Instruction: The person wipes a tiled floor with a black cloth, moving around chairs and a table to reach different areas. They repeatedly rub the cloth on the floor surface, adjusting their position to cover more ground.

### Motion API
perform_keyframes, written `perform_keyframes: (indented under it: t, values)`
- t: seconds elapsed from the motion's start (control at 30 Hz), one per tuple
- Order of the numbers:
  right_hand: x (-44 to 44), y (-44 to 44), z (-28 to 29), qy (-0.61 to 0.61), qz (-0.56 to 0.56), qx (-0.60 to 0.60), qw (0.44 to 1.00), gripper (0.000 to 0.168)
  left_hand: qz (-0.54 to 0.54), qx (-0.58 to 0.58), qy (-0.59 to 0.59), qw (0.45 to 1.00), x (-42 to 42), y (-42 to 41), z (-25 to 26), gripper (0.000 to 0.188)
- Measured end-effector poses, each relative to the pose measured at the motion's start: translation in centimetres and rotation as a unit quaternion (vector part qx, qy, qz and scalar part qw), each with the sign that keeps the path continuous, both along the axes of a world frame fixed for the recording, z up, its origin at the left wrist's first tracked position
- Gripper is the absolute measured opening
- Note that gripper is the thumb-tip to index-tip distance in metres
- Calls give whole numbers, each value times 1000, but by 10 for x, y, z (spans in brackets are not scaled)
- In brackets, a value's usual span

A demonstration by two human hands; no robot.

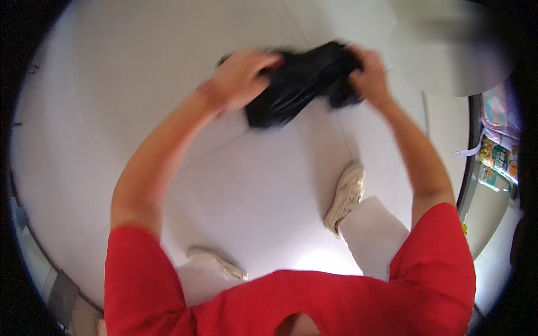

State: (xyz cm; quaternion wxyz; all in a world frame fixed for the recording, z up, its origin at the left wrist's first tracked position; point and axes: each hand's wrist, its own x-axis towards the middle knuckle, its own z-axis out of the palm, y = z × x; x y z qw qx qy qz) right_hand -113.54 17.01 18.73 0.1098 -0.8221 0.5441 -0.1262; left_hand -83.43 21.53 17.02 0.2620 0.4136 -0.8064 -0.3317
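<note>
Both my arms reach forward over a pale tiled floor, holding a piece of black, slightly shiny material (302,75), cloth or thin plastic. My left hand (243,73) grips its left side, fingers and thumb curled around a bunched part. On the right end, my right hand (370,75) pinches the material between thumb and fingers. The black piece hangs crumpled between the two hands, its lower left corner drooping. Motion blurs both hands and the material, so its exact kind is unclear.
My light-coloured shoes (346,197) stand apart on the tiled floor (260,180). Along the right rim, a dark-edged shelf or stand (468,159) bears colourful printed packets (500,157) and a hanging pale strap (468,152). A grey object (62,294) sits at the lower left rim.
</note>
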Motion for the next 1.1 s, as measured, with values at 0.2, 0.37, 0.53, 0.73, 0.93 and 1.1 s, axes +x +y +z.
perform_keyframes:
  t: [0.2, 0.37, 0.53, 0.73, 0.93, 1.1]
  values:
    - [-68, -43, -59, 153, -245, 44, 956, 67, 67, 114, -262, 956, -110, -58, 48, 43]
    - [50, 28, -56, 181, -305, 125, 926, 70, 76, -100, -227, 966, -52, -9, -26, 43]
    - [98, 124, -57, 248, -249, 59, 935, 82, -2, -60, -211, 976, -3, 70, -16, 50]
    - [162, 215, -45, 312, -219, 243, 892, 95, -38, -62, -186, 980, 46, 129, -23, 45]
    - [157, 211, -52, 336, -197, 226, 893, 91, -20, -45, -176, 983, 43, 144, -33, 41]
    - [144, 207, -53, 310, -102, 147, 934, 89, 22, -69, -217, 973, 41, 151, -25, 37]
